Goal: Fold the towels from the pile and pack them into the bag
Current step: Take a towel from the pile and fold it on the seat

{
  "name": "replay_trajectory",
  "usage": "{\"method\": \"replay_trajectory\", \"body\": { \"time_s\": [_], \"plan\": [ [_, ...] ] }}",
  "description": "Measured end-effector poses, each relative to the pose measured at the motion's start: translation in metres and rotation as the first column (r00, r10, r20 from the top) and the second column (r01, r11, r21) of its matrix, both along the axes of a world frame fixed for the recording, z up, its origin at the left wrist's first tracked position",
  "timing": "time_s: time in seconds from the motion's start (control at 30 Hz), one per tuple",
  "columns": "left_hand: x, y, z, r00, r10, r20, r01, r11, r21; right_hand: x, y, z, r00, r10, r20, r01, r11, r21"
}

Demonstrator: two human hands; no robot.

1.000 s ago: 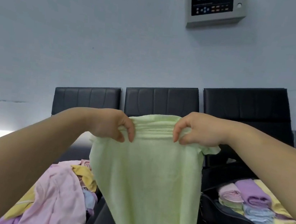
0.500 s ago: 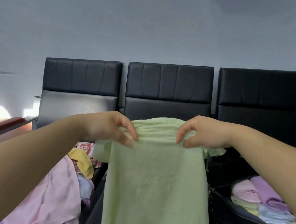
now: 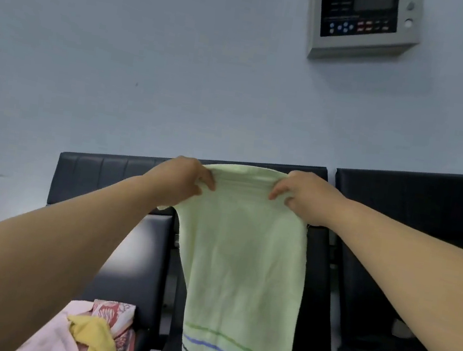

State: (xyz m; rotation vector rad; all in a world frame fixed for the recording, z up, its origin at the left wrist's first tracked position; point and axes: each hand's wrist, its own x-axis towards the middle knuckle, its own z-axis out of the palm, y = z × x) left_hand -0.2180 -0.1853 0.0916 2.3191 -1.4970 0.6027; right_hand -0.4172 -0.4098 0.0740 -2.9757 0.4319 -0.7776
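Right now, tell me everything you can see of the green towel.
The green towel is pale green, soft, terry-looking cloth. Three thin stripes cross it near the lower hem: green, blue, then dark. It hangs lengthwise in the air, fairly flat, with its top edge slightly bunched. The left hand and right hand pinch the top corners, and nothing else visibly touches it. It hangs in front of the black seats, with its lower end reaching the bottom of the picture.

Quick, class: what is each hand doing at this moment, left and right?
Left hand: pinches the top edge of the green towel.
Right hand: pinches the same top edge; the towel hangs between both.
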Motion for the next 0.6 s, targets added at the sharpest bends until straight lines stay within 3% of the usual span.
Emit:
{"method": "replay_trajectory", "body": {
  "time_s": [0.1, 0.33, 0.47, 0.6],
  "plan": [
    [-0.009, 0.009, 0.005, 0.997, -0.026, 0.069, 0.025, 1.0, 0.018, -0.012, 0.006, 0.003, 0.999, 0.01, 0.038, -0.009, 1.0, -0.026],
    [-0.037, 0.046, -0.08, 0.983, -0.109, -0.15, 0.134, 0.977, 0.165, -0.055, 0.032, -0.078, 0.985, 0.131, -0.116, -0.113, 0.983, 0.147],
    [-0.047, 0.057, -0.162, 0.932, -0.051, -0.36, 0.16, 0.946, 0.281, -0.072, 0.042, -0.155, 0.943, 0.149, -0.297, -0.046, 0.944, 0.327],
    [-0.063, 0.069, -0.238, 0.764, -0.008, -0.645, 0.305, 0.885, 0.351, -0.093, 0.049, -0.227, 0.83, 0.255, -0.497, 0.068, 0.837, 0.543]
  ]
}}
